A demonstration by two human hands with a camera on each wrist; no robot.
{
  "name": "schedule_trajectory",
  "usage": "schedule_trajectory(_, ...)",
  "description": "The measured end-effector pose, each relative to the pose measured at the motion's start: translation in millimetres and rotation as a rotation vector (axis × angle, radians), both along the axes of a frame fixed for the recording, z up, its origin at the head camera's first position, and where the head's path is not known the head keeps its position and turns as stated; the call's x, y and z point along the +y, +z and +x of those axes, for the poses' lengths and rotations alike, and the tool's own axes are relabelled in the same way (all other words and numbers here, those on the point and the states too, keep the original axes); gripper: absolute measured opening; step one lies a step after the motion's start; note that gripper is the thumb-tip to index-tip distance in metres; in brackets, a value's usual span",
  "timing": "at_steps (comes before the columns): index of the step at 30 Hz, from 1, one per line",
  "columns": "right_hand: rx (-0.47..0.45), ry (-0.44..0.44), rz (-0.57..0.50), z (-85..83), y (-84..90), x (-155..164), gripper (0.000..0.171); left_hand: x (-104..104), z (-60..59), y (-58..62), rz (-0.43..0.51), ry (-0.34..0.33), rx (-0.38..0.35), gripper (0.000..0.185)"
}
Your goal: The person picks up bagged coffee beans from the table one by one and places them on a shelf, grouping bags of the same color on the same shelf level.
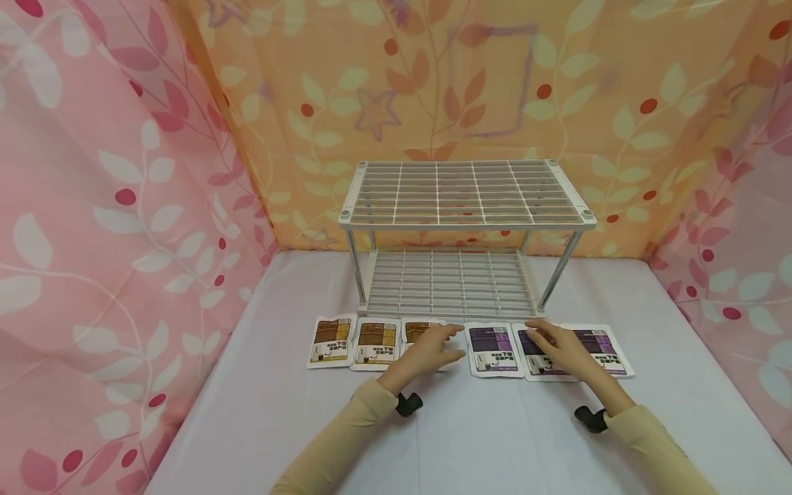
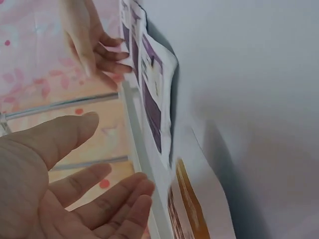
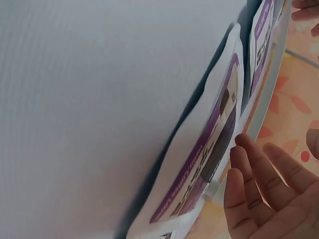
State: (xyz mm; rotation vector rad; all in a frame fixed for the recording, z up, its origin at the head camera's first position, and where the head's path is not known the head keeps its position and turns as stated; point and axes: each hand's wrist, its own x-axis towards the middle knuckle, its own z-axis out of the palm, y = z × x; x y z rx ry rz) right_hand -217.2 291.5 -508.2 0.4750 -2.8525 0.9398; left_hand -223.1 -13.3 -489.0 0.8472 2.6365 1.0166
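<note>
My left hand (image 1: 427, 350) hovers over the third of three brown-and-yellow labelled pouches, with its fingers loosely extended and nothing in its grasp. The other two brown pouches, the leftmost pouch (image 1: 331, 341) and the middle pouch (image 1: 375, 342), lie flat to its left. My right hand (image 1: 559, 347) is above the middle one of three purple-labelled pouches, fingers relaxed and holding nothing. A purple pouch (image 1: 495, 349) lies between the hands, and another purple pouch (image 1: 606, 349) sits to the right, partly behind the right hand. In the left wrist view the fingers (image 2: 82, 179) are spread apart.
A two-tier white wire rack (image 1: 464, 196) with metal legs stands behind the row of pouches, its lower shelf (image 1: 454, 282) close to their top edges. A white cloth (image 1: 470, 440) covers the table. Patterned curtains (image 1: 427, 82) enclose the back and sides.
</note>
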Motion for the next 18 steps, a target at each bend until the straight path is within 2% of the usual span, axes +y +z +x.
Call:
schedule_trajectory(5, -0.045, 0.011, 0.000, 1.2, -1.6, -8, 0.036, 13, 1.6, -0.5, -0.015, -0.009, -0.086, 0.056)
schedule_trajectory(10, -0.072, 0.028, -0.015, 2.2, -2.0, -14, 0.037, 23, 3.3, -5.2, -0.071, 0.004, -0.081, 0.059)
schedule_trajectory(18, -0.019, 0.099, -0.014, 2.6, -8.1, -20, 0.035, 37, 7.1, -9.6, -0.128, 0.084, -0.069, 0.062)
